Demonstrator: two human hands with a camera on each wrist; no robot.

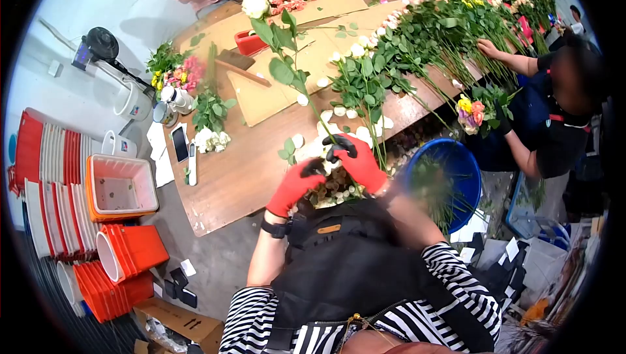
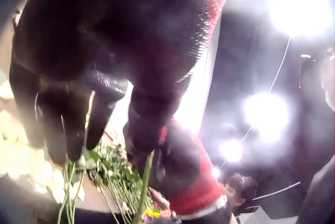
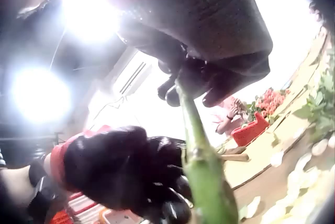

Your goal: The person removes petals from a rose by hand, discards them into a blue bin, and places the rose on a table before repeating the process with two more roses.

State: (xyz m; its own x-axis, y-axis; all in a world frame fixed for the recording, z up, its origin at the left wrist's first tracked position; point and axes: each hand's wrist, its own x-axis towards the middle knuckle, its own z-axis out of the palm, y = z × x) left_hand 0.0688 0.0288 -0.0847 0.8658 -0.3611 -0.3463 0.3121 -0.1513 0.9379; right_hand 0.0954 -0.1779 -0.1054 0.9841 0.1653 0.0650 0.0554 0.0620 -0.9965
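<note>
A long-stemmed white rose (image 1: 255,5) stands tilted over the table, its leafy stem (image 1: 300,83) running down to my right hand (image 1: 357,161), which wears a red glove with black fingers. In the right wrist view, the right hand (image 3: 209,41) pinches the green stem (image 3: 201,166) between thumb and fingers. My left hand (image 1: 293,187), gloved alike, is just left of it; in the left wrist view that hand (image 2: 99,62) has its fingers loosely bent. Whether it touches the stem is unclear. White blooms (image 1: 326,135) lie beyond the hands.
Leafy rose bundles (image 1: 417,41) cover the table's (image 1: 228,191) right part. A blue bin (image 1: 466,187) stands at the right, beside another person (image 1: 554,112) handling flowers. Cardboard (image 1: 261,96), a red container (image 1: 250,43) and a phone (image 1: 179,143) lie on the table; orange crates (image 1: 134,253) are at left.
</note>
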